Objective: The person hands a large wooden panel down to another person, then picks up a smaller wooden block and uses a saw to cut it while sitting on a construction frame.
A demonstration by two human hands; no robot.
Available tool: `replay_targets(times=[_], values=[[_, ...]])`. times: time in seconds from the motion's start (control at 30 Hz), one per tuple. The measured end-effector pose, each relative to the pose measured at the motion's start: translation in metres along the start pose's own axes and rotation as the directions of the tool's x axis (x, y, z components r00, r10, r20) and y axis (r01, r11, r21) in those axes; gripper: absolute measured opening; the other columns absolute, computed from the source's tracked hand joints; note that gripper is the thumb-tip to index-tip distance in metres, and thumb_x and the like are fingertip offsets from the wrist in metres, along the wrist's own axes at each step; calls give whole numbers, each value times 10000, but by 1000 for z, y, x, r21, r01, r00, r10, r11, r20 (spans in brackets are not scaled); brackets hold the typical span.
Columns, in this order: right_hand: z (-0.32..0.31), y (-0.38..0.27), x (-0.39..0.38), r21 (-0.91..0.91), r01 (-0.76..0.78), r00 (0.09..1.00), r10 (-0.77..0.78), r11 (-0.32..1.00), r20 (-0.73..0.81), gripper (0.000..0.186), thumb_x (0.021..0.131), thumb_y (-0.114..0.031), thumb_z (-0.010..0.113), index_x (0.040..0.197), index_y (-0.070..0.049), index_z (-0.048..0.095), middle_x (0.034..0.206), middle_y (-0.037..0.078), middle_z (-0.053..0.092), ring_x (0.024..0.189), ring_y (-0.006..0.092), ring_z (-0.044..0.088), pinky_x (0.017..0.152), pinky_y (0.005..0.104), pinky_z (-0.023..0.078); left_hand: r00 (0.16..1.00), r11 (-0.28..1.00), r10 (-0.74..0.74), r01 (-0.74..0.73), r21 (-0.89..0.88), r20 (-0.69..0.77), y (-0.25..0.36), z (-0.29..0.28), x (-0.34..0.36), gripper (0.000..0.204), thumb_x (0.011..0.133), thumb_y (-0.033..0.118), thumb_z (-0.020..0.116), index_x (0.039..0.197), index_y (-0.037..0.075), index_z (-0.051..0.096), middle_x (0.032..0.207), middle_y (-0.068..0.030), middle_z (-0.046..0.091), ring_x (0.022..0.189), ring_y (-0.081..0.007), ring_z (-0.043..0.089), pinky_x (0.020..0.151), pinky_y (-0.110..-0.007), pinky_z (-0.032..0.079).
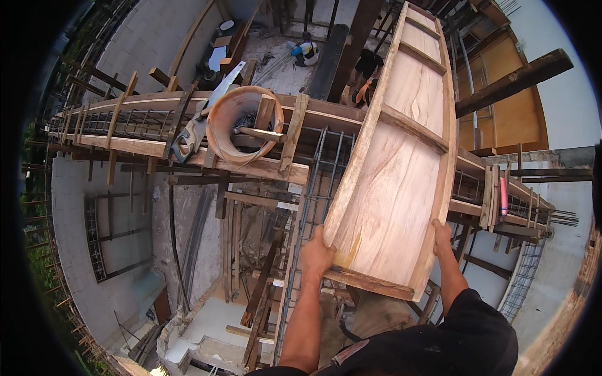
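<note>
A long plywood formwork panel (pixel 389 207) with timber battens stretches away from me at a slant over the rebar beam. My left hand (pixel 316 254) grips the near end of its left edge, fingers wrapped round the batten. My right hand (pixel 442 238) grips the right edge near that same end. Left of the panel, a round rusty bucket (pixel 229 135) with short wood offcuts and small metal bits sits on the beam boards, beside a handsaw (pixel 188 138).
Rebar cages (pixel 323 163) run inside timber formwork, with open drops to a cluttered lower level around it. A dark post (pixel 514 81) juts out at right, beside a pink object (pixel 503 194). A person (pixel 306 53) crouches below; another (pixel 368 66) is partly hidden behind the panel.
</note>
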State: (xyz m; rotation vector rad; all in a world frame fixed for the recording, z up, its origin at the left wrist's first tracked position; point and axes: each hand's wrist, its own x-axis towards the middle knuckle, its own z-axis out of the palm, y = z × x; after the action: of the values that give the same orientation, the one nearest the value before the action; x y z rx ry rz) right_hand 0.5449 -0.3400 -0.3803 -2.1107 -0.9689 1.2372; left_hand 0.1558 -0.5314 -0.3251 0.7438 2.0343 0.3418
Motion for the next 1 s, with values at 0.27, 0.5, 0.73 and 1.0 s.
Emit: replay_targets(times=[0.27,0.5,0.73,1.0], values=[[-5,1,-68,33,-66,996,64,997,62,497,871,-204,677,1258,93,584,1083,169,678,909,266,679,815,407,551,1000,1000,10,-10,6,27,-22,-51,-39,539,810,222,701,1296,85,512,991,-287,717,964,-486,687,872,-559,529],[-4,-9,-77,23,-125,990,123,992,68,504,883,-210,659,1271,93,552,1097,179,659,936,296,675,832,439,560,999,1000,-14,13,13,36,-15,-63,-46,541,796,199,695,1291,83,512,995,-293,716,988,-490,681,906,-556,522],[-3,4,-64,13,-260,950,253,966,182,568,878,-276,670,1308,72,541,1107,193,660,959,330,679,853,474,568,997,999,-17,20,-32,69,-34,-52,-34,550,796,203,696,1298,89,503,1025,-286,714,1032,-481,671,930,-552,515],[2,14,-58,-24,-298,935,297,954,194,600,892,-307,657,1346,56,508,1157,208,650,1019,369,678,920,526,564,998,998,69,-69,-12,4,-51,-46,-22,548,802,184,688,1306,81,498,982,-273,713,985,-472,680,894,-538,530]])
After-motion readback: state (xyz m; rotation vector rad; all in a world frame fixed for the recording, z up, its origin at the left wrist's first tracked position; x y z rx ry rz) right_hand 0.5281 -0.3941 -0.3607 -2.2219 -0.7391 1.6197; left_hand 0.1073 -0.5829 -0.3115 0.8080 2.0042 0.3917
